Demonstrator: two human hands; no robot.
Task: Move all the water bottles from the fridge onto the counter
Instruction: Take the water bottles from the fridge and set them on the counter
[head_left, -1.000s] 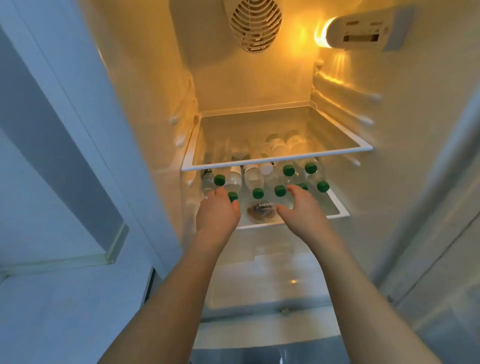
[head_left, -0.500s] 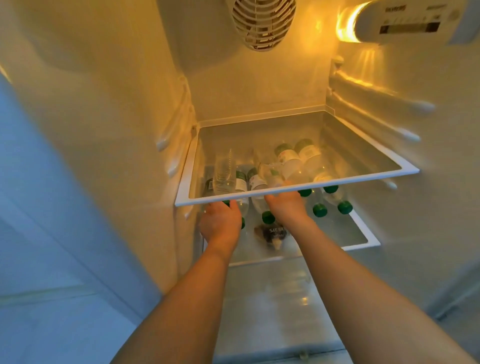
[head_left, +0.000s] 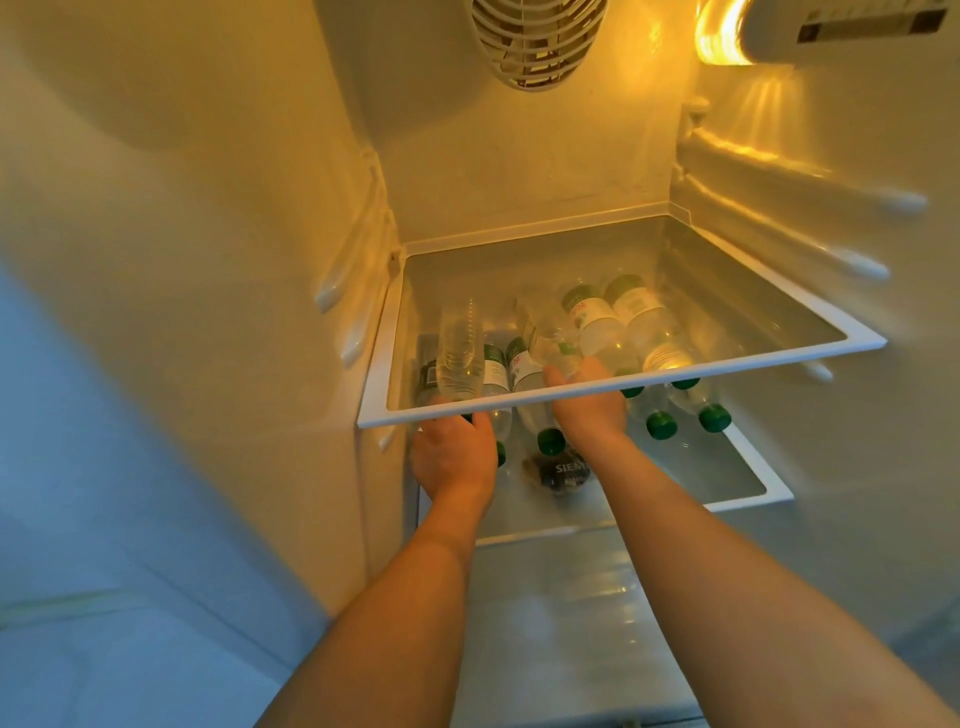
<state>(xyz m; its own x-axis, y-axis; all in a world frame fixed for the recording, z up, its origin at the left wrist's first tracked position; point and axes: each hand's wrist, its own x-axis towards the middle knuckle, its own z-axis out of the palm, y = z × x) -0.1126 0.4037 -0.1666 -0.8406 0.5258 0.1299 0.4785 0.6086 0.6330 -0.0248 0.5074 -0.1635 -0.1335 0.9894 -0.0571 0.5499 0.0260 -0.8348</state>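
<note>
Interior of the fridge, seen from above. The water bottles (head_left: 597, 332) lie on their sides beneath the upper glass shelf (head_left: 623, 387), caps toward the door. The left hand (head_left: 457, 457) and right hand (head_left: 589, 402) reach under this shelf, each seemingly closing around a bottle; the fingers are hidden, so neither grasp can be confirmed. Risks: knuckles or a lifted bottle striking the shelf edge, and neighbouring bottles rolling forward once one is withdrawn.

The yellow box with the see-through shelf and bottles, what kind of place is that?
It is the inside of a fridge, probably in a kitchen. You can tell by the glass shelf, the round fan vent, the glowing lamp and the green-capped water bottles lying below.
</note>
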